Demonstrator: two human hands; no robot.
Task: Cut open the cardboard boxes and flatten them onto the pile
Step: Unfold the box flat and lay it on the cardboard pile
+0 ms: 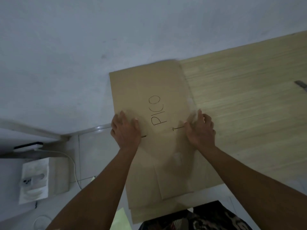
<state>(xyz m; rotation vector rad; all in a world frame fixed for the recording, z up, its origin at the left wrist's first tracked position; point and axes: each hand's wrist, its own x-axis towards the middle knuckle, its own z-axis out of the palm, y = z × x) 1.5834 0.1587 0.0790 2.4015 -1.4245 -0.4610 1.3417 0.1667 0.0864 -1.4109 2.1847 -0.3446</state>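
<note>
A flattened brown cardboard box (149,97) marked "PICO" lies mid-frame, overhanging a pale wooden table (249,97); the left hand (125,130) presses it with straight, spread fingers. The right hand (201,130) rests on its right edge, fingers loosely curled; whether they grip is unclear.

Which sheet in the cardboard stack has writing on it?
The top flattened cardboard sheet, under the left hand and right hand, reads "PICO" in black marker. The lower sheets peeking out near the person show plain edges only.

flattened box (149,90) on table (249,97) edge
</note>
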